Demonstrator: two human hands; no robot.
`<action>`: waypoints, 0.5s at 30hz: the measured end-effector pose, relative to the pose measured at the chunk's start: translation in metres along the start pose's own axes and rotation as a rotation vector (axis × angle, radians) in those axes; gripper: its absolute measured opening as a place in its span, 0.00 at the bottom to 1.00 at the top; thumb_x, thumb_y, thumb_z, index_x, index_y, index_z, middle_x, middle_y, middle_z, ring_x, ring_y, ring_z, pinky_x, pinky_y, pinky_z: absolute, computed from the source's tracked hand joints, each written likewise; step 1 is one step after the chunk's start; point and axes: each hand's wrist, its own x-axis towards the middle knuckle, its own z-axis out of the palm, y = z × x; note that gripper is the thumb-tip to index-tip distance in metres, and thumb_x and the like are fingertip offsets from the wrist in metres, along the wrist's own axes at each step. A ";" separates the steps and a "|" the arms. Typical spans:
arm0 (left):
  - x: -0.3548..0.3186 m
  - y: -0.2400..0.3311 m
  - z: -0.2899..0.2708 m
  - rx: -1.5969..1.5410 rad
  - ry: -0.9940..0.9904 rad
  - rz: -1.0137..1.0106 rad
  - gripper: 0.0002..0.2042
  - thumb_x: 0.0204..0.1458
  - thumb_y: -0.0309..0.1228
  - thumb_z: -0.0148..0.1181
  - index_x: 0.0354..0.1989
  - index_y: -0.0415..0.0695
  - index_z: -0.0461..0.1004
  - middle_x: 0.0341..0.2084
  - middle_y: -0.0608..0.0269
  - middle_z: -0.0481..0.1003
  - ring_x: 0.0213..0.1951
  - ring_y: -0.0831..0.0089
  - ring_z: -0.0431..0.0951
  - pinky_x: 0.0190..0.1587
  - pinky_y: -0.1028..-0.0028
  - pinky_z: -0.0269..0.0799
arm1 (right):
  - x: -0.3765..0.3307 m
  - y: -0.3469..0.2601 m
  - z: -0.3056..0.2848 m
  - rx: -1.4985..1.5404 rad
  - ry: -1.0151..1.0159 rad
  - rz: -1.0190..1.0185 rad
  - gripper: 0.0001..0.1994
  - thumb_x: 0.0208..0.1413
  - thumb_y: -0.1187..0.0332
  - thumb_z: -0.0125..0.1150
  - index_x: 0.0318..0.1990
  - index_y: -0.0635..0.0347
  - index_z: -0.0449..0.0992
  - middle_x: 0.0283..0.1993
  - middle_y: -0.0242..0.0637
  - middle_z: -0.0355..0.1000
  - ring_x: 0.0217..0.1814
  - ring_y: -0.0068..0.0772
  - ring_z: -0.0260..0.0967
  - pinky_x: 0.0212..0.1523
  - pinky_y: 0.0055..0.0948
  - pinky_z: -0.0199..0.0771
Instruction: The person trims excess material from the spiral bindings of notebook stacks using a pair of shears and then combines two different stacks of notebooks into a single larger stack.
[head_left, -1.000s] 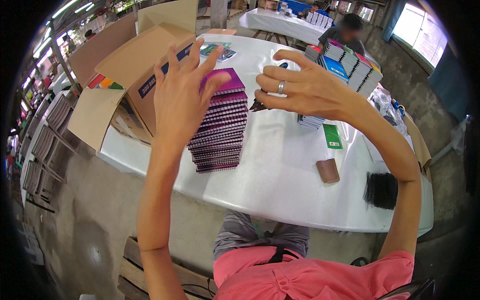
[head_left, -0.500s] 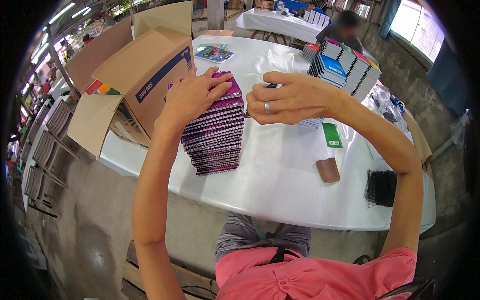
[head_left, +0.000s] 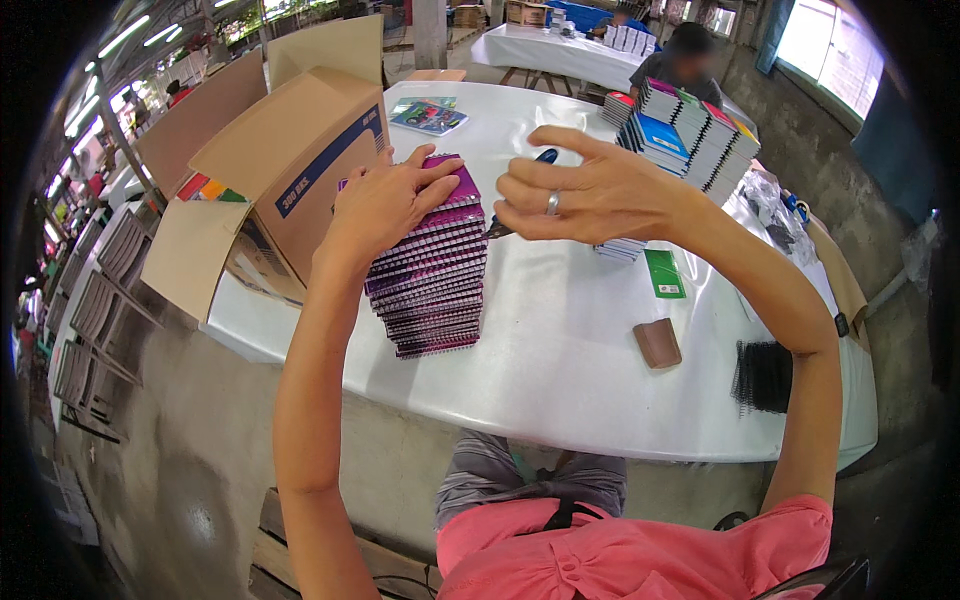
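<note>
A tall stack of purple spiral notebooks (head_left: 430, 275) stands on the table, its wire-bound edges facing me. On its top cover rests my left hand (head_left: 393, 195), fingers spread, pressing on it without gripping. My right hand (head_left: 580, 190) is closed around what look like pliers (head_left: 546, 157) with a dark blue handle. Their dark tip is at the right side of the stack, near the upper notebooks' bindings. Most of the tool is hidden in my palm.
An open cardboard box (head_left: 310, 150) stands left of the stack. Notebook piles (head_left: 690, 140) rise at the far right, a person (head_left: 685, 70) behind them. Nearer lie a green card (head_left: 664, 274), a brown block (head_left: 657, 343), black wire coils (head_left: 763, 376) and, farther back, a packaged booklet (head_left: 430, 117).
My right hand has turned and its index finger has lifted, exposing more of the pliers' handle and tip. My left hand stays on the stack. The view has shifted slightly.
</note>
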 end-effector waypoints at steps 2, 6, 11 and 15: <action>-0.001 0.002 -0.001 0.013 0.007 -0.004 0.22 0.62 0.56 0.43 0.60 0.67 0.73 0.64 0.64 0.67 0.64 0.51 0.65 0.64 0.43 0.56 | 0.003 0.002 0.006 -0.108 -0.008 -0.133 0.17 0.53 0.69 0.60 0.51 0.49 0.68 0.49 0.27 0.65 0.58 0.23 0.65 0.67 0.35 0.62; 0.002 0.000 0.003 0.032 0.005 -0.006 0.22 0.62 0.55 0.43 0.60 0.67 0.73 0.64 0.64 0.67 0.63 0.50 0.65 0.64 0.43 0.56 | -0.002 0.004 0.011 -0.187 -0.005 -0.184 0.18 0.53 0.67 0.61 0.52 0.50 0.68 0.51 0.27 0.65 0.58 0.24 0.63 0.64 0.33 0.65; 0.002 -0.002 0.004 0.037 0.009 0.024 0.22 0.62 0.55 0.43 0.60 0.68 0.73 0.64 0.65 0.67 0.63 0.50 0.66 0.64 0.42 0.57 | 0.001 -0.005 0.009 -0.203 -0.039 -0.217 0.16 0.55 0.65 0.59 0.52 0.51 0.68 0.51 0.28 0.65 0.58 0.25 0.62 0.58 0.30 0.67; 0.000 -0.001 0.003 0.042 0.024 0.017 0.21 0.63 0.54 0.42 0.60 0.67 0.73 0.64 0.65 0.67 0.62 0.49 0.66 0.63 0.42 0.58 | 0.003 -0.010 0.001 -0.260 -0.078 -0.210 0.15 0.57 0.64 0.57 0.51 0.51 0.69 0.51 0.28 0.64 0.57 0.25 0.61 0.55 0.29 0.67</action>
